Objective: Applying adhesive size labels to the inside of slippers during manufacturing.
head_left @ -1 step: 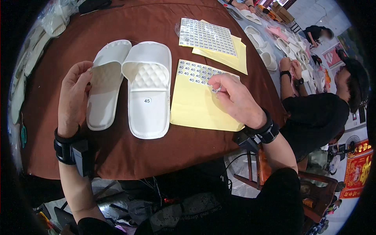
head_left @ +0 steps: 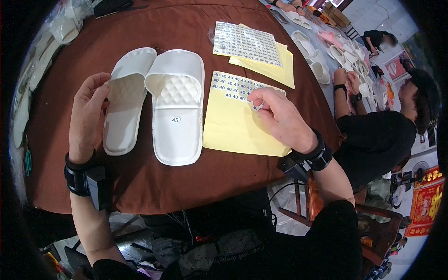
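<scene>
Brown cloth (head_left: 177, 23) covers the tabletop (head_left: 224, 179); two white, open-toed slippers (head_left: 177, 135) lie left of centre. The left hand (head_left: 85, 114) curls narrowly at one slipper's edge, grip unclear; the right hand (head_left: 285, 120), fingertips close together, contents indiscernible, hangs over a yellow paper sheet (head_left: 238, 128) of white stickers (head_left: 228, 80).

Seemingly a workshop; label sheets (head_left: 233, 123), slippers (head_left: 320, 72) crowding a table (head_left: 329, 92), co-workers (head_left: 378, 140) nearby.

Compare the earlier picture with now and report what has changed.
Nothing visibly moved, and nothing was taken hold of or let go. The left hand stays beside the left white slide slipper, the right hand over the yellow rectangular sticker sheet; the right white slide slipper also lies as before.
</scene>
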Motion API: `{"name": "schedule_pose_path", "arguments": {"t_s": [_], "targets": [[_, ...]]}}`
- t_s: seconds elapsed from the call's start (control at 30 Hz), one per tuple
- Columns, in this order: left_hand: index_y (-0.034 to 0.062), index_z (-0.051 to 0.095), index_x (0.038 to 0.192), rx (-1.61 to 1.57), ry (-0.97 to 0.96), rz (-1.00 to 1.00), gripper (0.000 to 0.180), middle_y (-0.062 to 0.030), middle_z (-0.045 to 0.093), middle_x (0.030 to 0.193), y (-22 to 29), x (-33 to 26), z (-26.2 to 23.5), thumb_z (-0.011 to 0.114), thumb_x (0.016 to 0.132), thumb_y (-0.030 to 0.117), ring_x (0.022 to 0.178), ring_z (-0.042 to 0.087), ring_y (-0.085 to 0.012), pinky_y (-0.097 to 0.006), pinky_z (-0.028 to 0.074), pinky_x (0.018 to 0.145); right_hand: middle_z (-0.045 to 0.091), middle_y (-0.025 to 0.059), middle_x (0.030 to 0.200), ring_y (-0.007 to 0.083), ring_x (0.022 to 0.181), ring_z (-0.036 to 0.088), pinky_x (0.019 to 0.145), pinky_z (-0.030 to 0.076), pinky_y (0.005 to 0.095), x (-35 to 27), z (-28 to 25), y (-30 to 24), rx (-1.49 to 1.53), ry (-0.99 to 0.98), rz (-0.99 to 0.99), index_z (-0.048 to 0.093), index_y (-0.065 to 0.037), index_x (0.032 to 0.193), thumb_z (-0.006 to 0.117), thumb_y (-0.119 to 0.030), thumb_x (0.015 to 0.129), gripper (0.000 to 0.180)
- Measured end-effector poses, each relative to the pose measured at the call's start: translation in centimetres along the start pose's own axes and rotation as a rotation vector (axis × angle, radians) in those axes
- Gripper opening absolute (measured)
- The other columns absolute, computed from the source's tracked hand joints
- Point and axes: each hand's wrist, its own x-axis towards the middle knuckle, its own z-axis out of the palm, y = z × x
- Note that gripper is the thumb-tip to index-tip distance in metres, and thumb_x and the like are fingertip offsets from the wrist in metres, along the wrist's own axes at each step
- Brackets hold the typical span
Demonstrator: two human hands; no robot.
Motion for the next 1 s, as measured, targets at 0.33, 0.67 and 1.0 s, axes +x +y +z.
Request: {"name": "schedule_pose_path", "arguments": {"t_s": [0.33,0.67,1.0], "targets": [[0.0018,0.061,0.120,0.035,0.001,-0.010,0.028,-0.0013,0.061,0.107,-0.32,0.34,-0.27,0.056,0.097,0.018,0.090,0.052,-0.0080,-0.025,0.040,0.080,0.060,0.0161,0.100,0.0328,0.094,0.060,0.085,0.047,0.0421,-0.05,0.06,0.19,0.015,0.001,0.014,0.055,-0.002,0.115,0.054,0.005,0.083,0.032],[0.0001,0.059,0.121,0.047,0.008,0.000,0.029,-0.0034,0.060,0.109,-0.03,0.08,0.05,0.054,0.097,0.015,0.091,0.053,-0.0089,-0.025,0.042,0.079,0.060,0.0164,0.101,0.0338,0.095,0.060,0.085,0.047,0.0423,-0.11,-0.03,-0.11,0.013,0.003,0.021,0.056,-0.002,0.115,0.054,0.005,0.083,0.032],[-0.0008,0.059,0.120,0.031,-0.002,0.029,0.028,-0.0036,0.060,0.109,-0.24,0.23,0.00,0.054,0.097,0.014,0.091,0.054,-0.0090,-0.026,0.043,0.079,0.060,0.0167,0.100,0.0344,0.095,0.060,0.086,0.047,0.0426,-0.03,-0.05,0.09,0.003,-0.004,-0.002,0.055,-0.003,0.115,0.054,0.004,0.083,0.032]]}}
